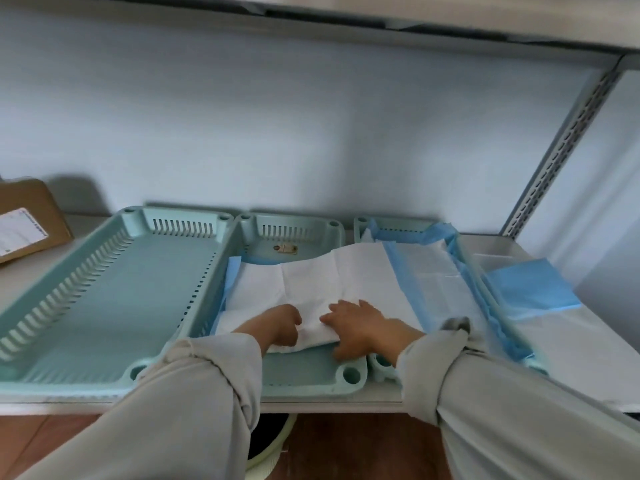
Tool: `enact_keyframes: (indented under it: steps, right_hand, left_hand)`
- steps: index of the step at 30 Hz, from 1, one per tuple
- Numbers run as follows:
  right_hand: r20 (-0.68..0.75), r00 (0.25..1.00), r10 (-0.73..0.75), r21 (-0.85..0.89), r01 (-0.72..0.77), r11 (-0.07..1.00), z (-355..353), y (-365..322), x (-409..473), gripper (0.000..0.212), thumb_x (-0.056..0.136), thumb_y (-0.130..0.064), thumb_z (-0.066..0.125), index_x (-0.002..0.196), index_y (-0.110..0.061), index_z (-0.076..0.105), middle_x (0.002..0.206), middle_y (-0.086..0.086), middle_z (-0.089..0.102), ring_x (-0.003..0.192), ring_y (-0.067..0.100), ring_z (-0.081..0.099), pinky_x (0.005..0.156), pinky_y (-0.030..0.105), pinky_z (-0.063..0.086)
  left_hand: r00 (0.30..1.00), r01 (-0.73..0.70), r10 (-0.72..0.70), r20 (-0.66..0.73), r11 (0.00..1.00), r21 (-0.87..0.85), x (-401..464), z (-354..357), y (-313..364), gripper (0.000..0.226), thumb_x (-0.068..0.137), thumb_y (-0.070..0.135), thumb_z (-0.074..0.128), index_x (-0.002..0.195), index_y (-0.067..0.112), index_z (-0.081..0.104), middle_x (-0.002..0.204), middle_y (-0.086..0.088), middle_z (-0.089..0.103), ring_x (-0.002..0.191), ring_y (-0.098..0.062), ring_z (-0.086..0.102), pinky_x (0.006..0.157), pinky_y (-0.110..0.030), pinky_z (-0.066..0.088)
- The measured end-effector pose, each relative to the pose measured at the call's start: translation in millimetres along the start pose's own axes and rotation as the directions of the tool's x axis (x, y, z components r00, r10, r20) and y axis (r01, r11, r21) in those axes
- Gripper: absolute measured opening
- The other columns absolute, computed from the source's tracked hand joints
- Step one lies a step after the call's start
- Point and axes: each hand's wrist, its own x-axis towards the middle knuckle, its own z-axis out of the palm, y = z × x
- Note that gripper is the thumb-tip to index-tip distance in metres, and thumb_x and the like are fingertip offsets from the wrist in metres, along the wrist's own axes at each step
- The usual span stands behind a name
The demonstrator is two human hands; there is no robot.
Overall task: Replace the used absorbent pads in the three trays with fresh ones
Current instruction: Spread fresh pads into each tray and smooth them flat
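Sleeves [194, 403] are filling the lower frame; above them, three trays are sitting side by side, the left tray [114, 278] bare. Across the middle tray [349, 374], a white pad [311, 278] is lying, long axis running away toward the wall. Left hand [282, 322] is pinching its near edge; right hand [360, 327] is pressing flat beside

No text can be read anywhere in the view. A white label [21, 231] sits on the brown cardboard box [33, 220] at the far left of the shelf, and it carries lines of small print, but they are too blurred to make out. A small tan sticker [286, 249] lies on the floor of the middle tray [292, 228] near its far wall; any marking on it is too small to tell.
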Motion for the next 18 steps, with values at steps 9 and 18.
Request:
enact_keyframes:
  steps: [9, 18]
  right_hand:
    - [-0.413, 0.896, 0.165, 0.144, -0.115, 0.983, -29.3, 3.9, 18.2, 0.032, 0.097, -0.010, 0.041, 0.126, -0.014, 0.054, 0.122, 0.011, 0.060, 0.107, 0.027, 0.058, 0.087, 0.032, 0.045]
    - [-0.365, 0.930, 0.051, 0.206, 0.028, 0.978, -62.7, -3.3, 2.5, 0.047, 0.099, -0.015, 0.034, 0.144, -0.029, 0.038, 0.142, 0.006, 0.049, 0.121, 0.025, 0.051, 0.100, 0.033, 0.039]
  left_hand:
    - [0.953, -0.005, -0.040, -0.301, 0.989, -0.147, -31.3, -41.9, -22.1, 0.041, 0.097, 0.040, 0.044, 0.083, 0.009, 0.067, 0.087, -0.007, 0.071, 0.073, -0.016, 0.069, 0.063, -0.018, 0.050]
    - [0.986, 0.037, -0.169, 0.004, 0.195, -0.980, -37.9, -54.3, -5.3, 0.073, 0.085, 0.057, 0.056, 0.135, 0.007, 0.038, 0.123, -0.018, 0.057, 0.101, -0.031, 0.062, 0.070, -0.038, 0.057]
